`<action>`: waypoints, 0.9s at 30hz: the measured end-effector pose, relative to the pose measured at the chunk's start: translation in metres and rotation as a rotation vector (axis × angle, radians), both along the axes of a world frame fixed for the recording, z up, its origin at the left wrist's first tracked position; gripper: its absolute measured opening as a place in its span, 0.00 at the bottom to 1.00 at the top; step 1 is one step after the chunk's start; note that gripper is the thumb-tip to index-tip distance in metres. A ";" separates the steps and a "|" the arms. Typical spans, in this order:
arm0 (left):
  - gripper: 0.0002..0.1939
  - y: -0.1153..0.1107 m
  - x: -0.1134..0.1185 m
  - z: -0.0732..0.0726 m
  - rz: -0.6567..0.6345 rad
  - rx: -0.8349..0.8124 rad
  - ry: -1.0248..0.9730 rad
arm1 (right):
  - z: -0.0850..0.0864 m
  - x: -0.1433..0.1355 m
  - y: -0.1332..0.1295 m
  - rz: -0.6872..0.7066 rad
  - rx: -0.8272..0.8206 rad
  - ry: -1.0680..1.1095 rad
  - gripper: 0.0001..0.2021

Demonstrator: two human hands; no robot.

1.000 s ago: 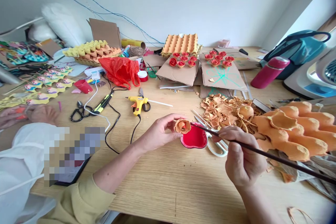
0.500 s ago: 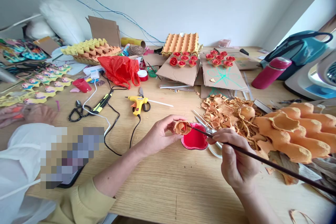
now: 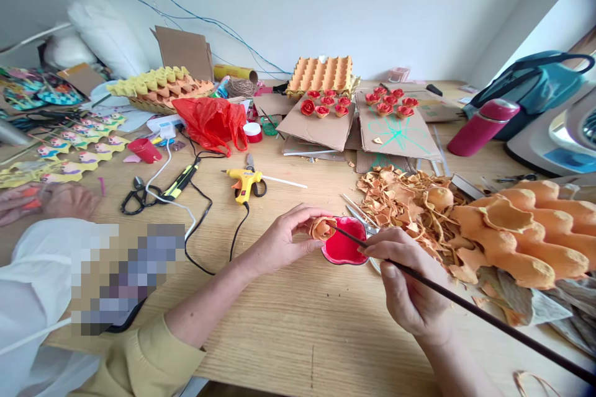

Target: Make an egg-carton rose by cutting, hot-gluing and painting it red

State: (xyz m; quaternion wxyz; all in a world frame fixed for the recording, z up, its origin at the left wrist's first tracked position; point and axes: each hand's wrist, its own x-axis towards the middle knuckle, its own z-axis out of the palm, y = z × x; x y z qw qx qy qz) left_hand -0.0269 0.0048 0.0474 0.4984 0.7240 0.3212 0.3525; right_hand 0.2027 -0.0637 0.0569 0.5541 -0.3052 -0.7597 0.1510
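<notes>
My left hand (image 3: pixel 282 242) grips a small orange rose (image 3: pixel 322 227) made of egg-carton pieces, at the left rim of a dish of red paint (image 3: pixel 344 245). Between the fingers of my right hand (image 3: pixel 414 282) is a long dark paintbrush (image 3: pixel 470 294), its handle slanting down to the right. The brush's tip reaches the right side of the rose, above the dish. Scissors (image 3: pixel 371 231), partly hidden by the dish and my right hand, lie behind. Red-painted roses (image 3: pixel 321 111) stand on two cardboard sheets (image 3: pixel 395 136) farther back.
Torn carton scraps (image 3: pixel 391 198) and an orange egg tray (image 3: pixel 526 229) lie at right, near a pink bottle (image 3: pixel 484 127). A yellow glue gun (image 3: pixel 245 183) with its cord is left of centre. A co-worker's hands (image 3: pixel 69 198) rest at far left, near a phone (image 3: pixel 128 316).
My right hand has moved slightly left and the brush with it. The rose has turned a little in my left hand, and its red-marked part no longer shows clearly.
</notes>
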 end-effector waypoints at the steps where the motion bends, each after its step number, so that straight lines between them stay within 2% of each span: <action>1: 0.22 0.000 0.000 0.000 -0.003 -0.006 -0.001 | 0.001 0.000 0.000 -0.002 0.004 -0.023 0.13; 6: 0.22 0.000 0.001 -0.001 -0.038 -0.126 -0.081 | 0.002 -0.001 0.001 -0.017 0.008 -0.076 0.11; 10: 0.26 0.001 0.000 -0.003 -0.087 -0.370 -0.229 | 0.000 -0.003 0.001 -0.030 0.027 0.100 0.10; 13: 0.27 0.001 -0.003 -0.005 -0.110 -0.483 -0.303 | 0.001 -0.005 0.001 -0.073 0.022 0.217 0.10; 22: 0.27 0.000 -0.003 -0.008 -0.146 -0.532 -0.320 | -0.003 -0.008 0.002 -0.104 0.023 0.183 0.09; 27: 0.28 -0.001 -0.003 -0.009 -0.169 -0.536 -0.334 | -0.005 -0.007 0.001 -0.072 0.006 0.177 0.10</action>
